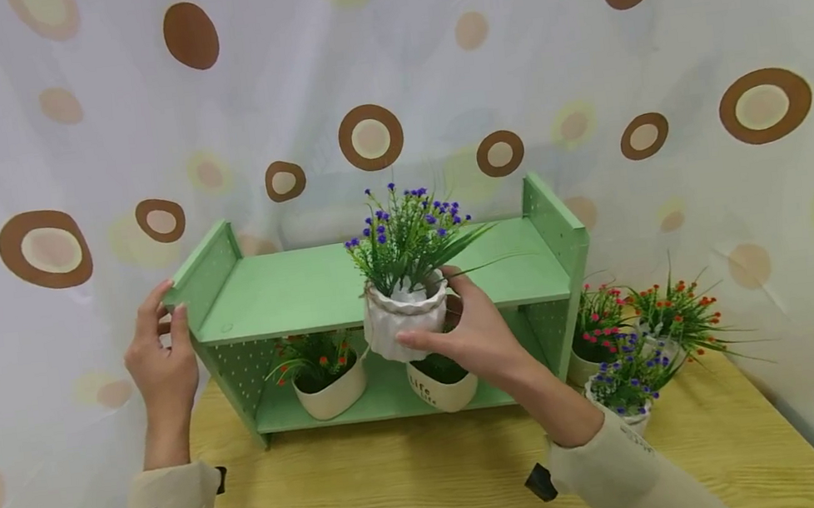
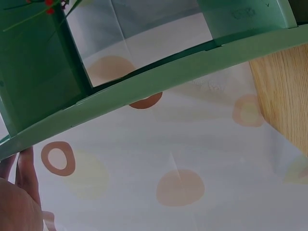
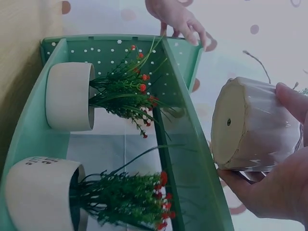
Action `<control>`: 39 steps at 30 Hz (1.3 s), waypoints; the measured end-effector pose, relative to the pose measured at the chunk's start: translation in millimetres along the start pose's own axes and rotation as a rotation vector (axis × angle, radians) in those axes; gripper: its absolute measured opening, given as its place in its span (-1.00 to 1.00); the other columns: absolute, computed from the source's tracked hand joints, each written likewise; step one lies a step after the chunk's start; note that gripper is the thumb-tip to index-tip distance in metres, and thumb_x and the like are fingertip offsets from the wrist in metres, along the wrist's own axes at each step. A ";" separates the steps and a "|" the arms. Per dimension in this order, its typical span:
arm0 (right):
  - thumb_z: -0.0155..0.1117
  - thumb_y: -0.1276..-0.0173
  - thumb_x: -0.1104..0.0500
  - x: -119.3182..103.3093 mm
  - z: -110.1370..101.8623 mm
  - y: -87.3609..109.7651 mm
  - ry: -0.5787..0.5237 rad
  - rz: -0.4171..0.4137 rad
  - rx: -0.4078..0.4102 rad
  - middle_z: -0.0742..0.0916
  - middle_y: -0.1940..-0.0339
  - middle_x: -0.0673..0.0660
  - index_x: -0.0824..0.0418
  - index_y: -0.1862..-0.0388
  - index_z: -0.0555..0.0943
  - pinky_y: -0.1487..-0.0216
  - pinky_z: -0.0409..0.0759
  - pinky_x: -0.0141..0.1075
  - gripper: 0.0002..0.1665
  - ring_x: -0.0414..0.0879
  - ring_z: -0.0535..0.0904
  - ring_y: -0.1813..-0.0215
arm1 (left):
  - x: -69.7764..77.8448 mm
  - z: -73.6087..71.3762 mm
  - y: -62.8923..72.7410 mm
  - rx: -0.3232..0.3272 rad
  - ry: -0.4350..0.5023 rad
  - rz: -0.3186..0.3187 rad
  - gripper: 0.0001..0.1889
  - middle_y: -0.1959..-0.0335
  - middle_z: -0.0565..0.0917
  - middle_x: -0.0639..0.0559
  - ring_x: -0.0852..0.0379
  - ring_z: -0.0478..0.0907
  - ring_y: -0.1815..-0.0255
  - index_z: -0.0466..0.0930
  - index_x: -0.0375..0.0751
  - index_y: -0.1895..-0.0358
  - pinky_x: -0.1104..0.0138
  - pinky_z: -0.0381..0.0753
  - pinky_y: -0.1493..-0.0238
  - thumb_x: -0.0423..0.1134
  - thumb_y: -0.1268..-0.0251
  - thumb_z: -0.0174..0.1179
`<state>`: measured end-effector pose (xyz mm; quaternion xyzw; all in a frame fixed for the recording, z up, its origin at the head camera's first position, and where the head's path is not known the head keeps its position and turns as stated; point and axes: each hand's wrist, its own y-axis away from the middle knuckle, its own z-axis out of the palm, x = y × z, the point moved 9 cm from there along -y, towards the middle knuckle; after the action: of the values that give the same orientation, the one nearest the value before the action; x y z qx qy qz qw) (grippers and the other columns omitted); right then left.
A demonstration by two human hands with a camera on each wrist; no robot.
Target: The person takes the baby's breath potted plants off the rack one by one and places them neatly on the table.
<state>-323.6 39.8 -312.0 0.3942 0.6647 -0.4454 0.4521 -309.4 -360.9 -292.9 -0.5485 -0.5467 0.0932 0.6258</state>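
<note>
My right hand [image 1: 479,325] grips a white ruffled flower pot [image 1: 408,325] with purple flowers, thumb on the near side. It holds the pot in front of the top board of a green two-tier shelf [image 1: 283,289]; its pale base with a small hole faces the right wrist view. My left hand [image 1: 163,361] touches the front upper corner of the shelf's left side panel [image 1: 209,272], fingers fairly straight. On the lower tier stand two cream pots with red-orange flowers, the left pot [image 1: 332,390] and the lettered right pot [image 1: 445,388], partly behind my right hand.
Right of the shelf, on the wooden table [image 1: 404,489], stand a plant with pink-red flowers [image 1: 598,316], one with orange-red flowers [image 1: 677,311] and one with purple flowers [image 1: 628,380]. A spotted curtain [image 1: 415,60] hangs behind and around the table.
</note>
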 end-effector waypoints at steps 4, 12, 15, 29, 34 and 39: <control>0.58 -0.25 0.09 10.4 -12.1 17.8 -0.036 -0.003 0.019 0.50 -0.47 0.33 0.24 -0.72 -0.13 -0.25 0.64 -0.07 0.33 0.20 0.54 -0.41 | 0.8 -1.2 -1.6 0.000 -0.003 0.011 -0.61 -0.04 0.76 -0.29 0.65 0.44 0.24 0.58 0.12 -0.39 0.61 0.30 0.38 -0.18 -0.59 0.15; 0.53 -0.29 0.18 35.1 -26.7 53.2 -0.123 0.059 0.040 0.48 -0.45 0.41 0.31 -0.68 -0.04 -0.19 0.65 -0.29 0.20 0.21 0.55 -0.38 | -2.1 -3.0 -1.3 -0.002 -0.022 -0.004 -0.61 -0.04 0.76 -0.29 0.65 0.42 0.24 0.57 0.13 -0.40 0.58 0.30 0.36 -0.18 -0.60 0.13; 0.50 -0.31 0.23 48.5 -30.6 66.2 -0.176 0.109 0.045 0.49 -0.43 0.42 0.31 -0.65 0.01 -0.16 0.65 -0.34 0.12 0.17 0.57 -0.36 | -2.1 -2.9 -0.6 -0.005 -0.023 -0.006 -0.60 -0.04 0.76 -0.30 0.66 0.42 0.24 0.57 0.13 -0.40 0.58 0.29 0.37 -0.18 -0.60 0.13; 0.40 -0.34 0.37 107.2 -68.7 119.2 -0.201 0.218 0.185 0.40 -0.48 0.46 0.40 -0.63 0.02 -0.08 0.66 -0.41 0.03 -0.38 0.63 -0.12 | 1.3 -3.4 -0.7 0.003 -0.004 0.001 -0.61 -0.04 0.77 -0.29 0.64 0.44 0.24 0.58 0.12 -0.39 0.60 0.31 0.37 -0.19 -0.59 0.14; 0.36 -0.40 0.35 127.0 -84.9 136.3 -0.185 0.261 0.199 0.34 -0.51 0.48 0.41 -0.65 -0.05 -0.07 0.65 -0.41 0.04 -0.41 0.61 -0.11 | 1.7 -1.4 -0.4 0.000 -0.008 0.001 -0.61 -0.05 0.76 -0.29 0.65 0.44 0.23 0.58 0.12 -0.40 0.60 0.31 0.35 -0.18 -0.60 0.13; 0.32 -0.48 0.26 148.2 -106.4 156.7 -0.150 0.357 0.208 0.24 -0.58 0.50 0.39 -0.69 -0.26 -0.05 0.63 -0.45 0.14 -0.51 0.58 -0.06 | 1.3 -0.3 0.3 -0.003 -0.013 -0.004 -0.61 -0.06 0.76 -0.29 0.65 0.43 0.23 0.57 0.12 -0.40 0.59 0.31 0.35 -0.17 -0.61 0.13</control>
<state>-246.5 204.5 -469.3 0.5160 0.4994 -0.4525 0.5288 -308.5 -360.0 -292.3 -0.5476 -0.5519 0.0949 0.6217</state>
